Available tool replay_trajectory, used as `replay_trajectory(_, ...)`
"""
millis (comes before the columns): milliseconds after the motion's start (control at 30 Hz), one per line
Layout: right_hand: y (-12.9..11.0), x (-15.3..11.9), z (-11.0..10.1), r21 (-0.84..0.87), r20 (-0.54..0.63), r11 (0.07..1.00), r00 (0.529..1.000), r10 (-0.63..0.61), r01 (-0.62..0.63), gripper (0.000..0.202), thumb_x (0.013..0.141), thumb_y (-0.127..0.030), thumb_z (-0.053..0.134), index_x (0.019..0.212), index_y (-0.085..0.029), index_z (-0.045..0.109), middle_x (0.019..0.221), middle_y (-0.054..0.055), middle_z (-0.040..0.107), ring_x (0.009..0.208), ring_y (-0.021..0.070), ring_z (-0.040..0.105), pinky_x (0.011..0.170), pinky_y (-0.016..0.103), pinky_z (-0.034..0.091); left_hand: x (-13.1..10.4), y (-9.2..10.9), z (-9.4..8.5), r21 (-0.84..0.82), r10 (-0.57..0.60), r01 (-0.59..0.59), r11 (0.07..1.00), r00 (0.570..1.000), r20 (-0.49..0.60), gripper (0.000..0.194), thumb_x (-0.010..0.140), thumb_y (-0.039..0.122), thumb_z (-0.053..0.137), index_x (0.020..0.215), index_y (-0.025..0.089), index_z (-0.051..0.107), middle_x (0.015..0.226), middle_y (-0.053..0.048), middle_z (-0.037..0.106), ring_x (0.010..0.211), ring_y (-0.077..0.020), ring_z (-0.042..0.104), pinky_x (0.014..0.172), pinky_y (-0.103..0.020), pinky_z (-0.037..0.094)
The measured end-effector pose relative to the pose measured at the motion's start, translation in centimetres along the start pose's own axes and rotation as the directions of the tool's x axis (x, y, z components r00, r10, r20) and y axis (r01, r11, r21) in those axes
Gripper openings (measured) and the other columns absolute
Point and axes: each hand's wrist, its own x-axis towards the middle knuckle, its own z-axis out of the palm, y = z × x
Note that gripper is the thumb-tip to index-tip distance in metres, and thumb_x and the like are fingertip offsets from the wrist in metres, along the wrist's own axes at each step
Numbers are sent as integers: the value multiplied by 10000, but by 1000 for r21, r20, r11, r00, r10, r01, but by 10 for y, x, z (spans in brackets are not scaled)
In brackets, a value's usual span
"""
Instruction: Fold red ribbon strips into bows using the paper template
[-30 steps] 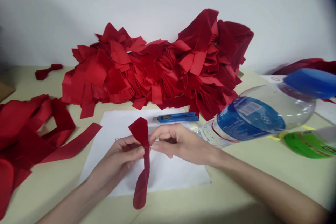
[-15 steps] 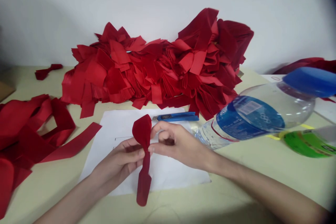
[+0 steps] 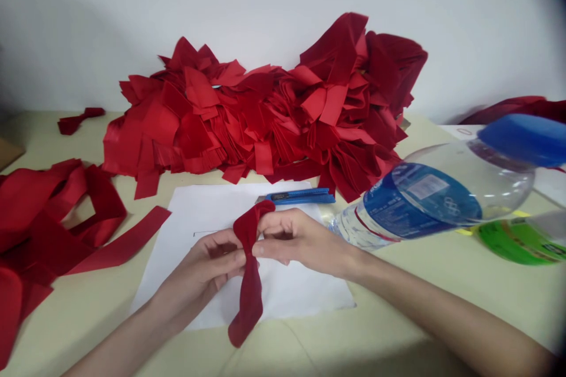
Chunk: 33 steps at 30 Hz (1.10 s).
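Observation:
A dark red velvet-like strip (image 3: 251, 294) hangs upright above the white paper (image 3: 177, 288), narrow in the middle and wider at both ends. My left hand (image 3: 219, 259) pinches its narrow middle from the left, thumb in front. From the right, my right hand (image 3: 287, 238) grips the same middle between thumb and fingers, its index finger against the upper lobe. The fingertips behind the strip are partly hidden. Just beyond my right hand, a blue box cutter (image 3: 300, 196) lies on the paper's far edge.
A large heap of red strips (image 3: 247, 123) stands along the wall. More red ribbon (image 3: 39, 212) lies at the left, and a small red bow (image 3: 79, 120) behind it. At the right are a clear bottle with a blue cap (image 3: 424, 194) and a green-labelled container (image 3: 517, 240).
The strip has turned in my fingers: its top lobe now folds over to the right, and its lower part looks wider and twisted. Both hands remain nearly in place.

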Motion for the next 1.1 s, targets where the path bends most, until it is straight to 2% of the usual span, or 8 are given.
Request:
replay_trajectory(167,1,1,-2,40,17,999,1000,2,-3,276,766,-380,625,839,-118,578,544,-72,372,484,52,288,439,212,207,-5,4,5,230,98,-66,971,987,-128,98,736,245,671,661,190,638,635,25,590,677,-107,530,708,-212,424)
replay_trajectory(333,2,2,-2,-14,-39,1000,999,16,-17,241,774,-363,621,752,-137,539,532,-73,382,476,52,294,441,215,211,-11,5,13,479,267,-95,873,914,-304,65,686,259,693,679,198,673,683,12,651,683,-128,558,656,-204,446)
replay_trajectory(500,6,3,4,-55,-96,998,995,-1,-5,245,779,-341,617,693,-147,495,496,-87,344,457,48,274,428,220,179,-7,2,12,487,271,-107,867,921,-280,140,586,236,757,696,187,684,708,1,688,680,-155,599,667,-234,481)
replay_trajectory(733,5,4,5,-33,-73,998,996,-46,44,249,856,-372,503,756,-144,498,531,-63,423,458,52,321,445,205,255,-1,2,6,373,148,-56,926,964,-222,132,705,303,683,695,171,676,673,12,623,671,-118,519,666,-220,403)
replay_trajectory(833,9,6,-1,-208,-234,976,965,-116,67,216,909,-280,387,802,-144,518,680,4,547,552,85,451,529,233,379,-2,3,6,299,115,-46,953,969,-218,157,723,328,674,724,171,662,700,10,600,705,-126,503,702,-238,386)
replay_trajectory(900,15,7,-6,-465,-389,883,883,-265,60,147,882,-173,397,860,-144,540,854,50,589,776,136,533,711,295,440,-2,3,6,278,102,-40,960,972,-211,158,729,323,670,715,167,649,701,8,590,713,-131,500,716,-249,382)
replay_trajectory(967,23,8,-10,-698,-422,716,805,-417,6,208,840,-87,401,991,-138,535,1042,85,569,1032,187,488,901,359,398,-1,2,6,272,96,-37,962,973,-208,163,738,322,658,696,166,632,696,8,583,704,-132,494,709,-252,379)
replay_trajectory(1100,35,9,-17,-899,-329,415,840,-431,-140,468,809,-30,371,1274,-86,375,1350,149,382,1289,241,280,1039,430,299,-1,2,6,291,102,-31,956,967,-235,199,747,337,635,649,171,590,689,16,564,688,-130,471,694,-247,372)
